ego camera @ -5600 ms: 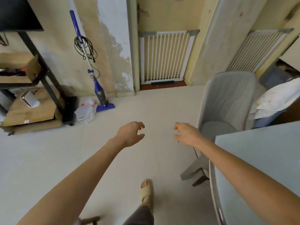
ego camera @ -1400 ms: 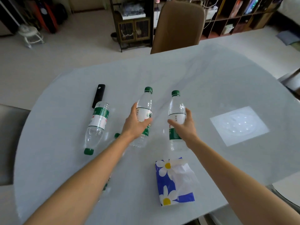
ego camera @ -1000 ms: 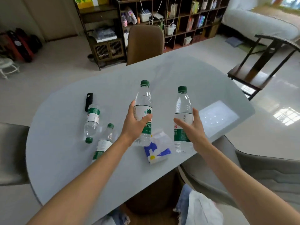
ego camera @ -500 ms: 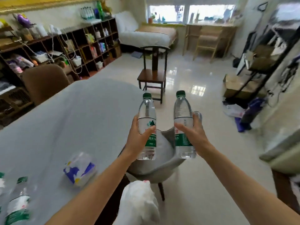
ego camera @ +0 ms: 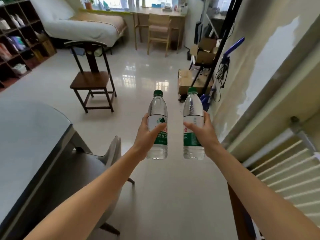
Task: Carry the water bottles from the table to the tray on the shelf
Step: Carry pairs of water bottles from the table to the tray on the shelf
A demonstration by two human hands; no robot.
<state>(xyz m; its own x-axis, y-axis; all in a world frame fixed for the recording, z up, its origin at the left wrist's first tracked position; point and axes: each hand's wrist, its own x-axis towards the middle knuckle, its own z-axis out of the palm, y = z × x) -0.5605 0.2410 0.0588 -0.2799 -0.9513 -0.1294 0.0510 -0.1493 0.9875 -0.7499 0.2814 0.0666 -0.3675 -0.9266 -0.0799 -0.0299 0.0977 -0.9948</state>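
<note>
Two water bottles are held up in the air over the pale shiny floor (ego camera: 161,187), one in each hand, both upright and standing side by side with a small gap between them. The left hand (ego camera: 147,137) grips the left bottle (ego camera: 158,116) around its label, the thumb curled across the front and the other fingers hidden behind the plastic. The right hand (ego camera: 205,134) grips the right bottle (ego camera: 192,110) in the same way, with the thumb on the front of the label and the fingers wrapped around the back. Both bottles have green caps, clear bodies and a white and green label, and both look full of water. Both forearms are stretched forward from the bottom of the view. At the left edge is the corner of the grey table (ego camera: 26,135), with a grey chair (ego camera: 97,168) pushed just beside it; the bottles are well apart from the table. Farther ahead on the left stands a dark wooden chair (ego camera: 92,78). Ahead on the right, near the wall, is a black metal shelf (ego camera: 207,66) with cardboard boxes on it, and a blue stick vacuum (ego camera: 225,61) leans beside it. I cannot tell where the tray is on that shelf. A white gate (ego camera: 290,170) is at the right edge.
</note>
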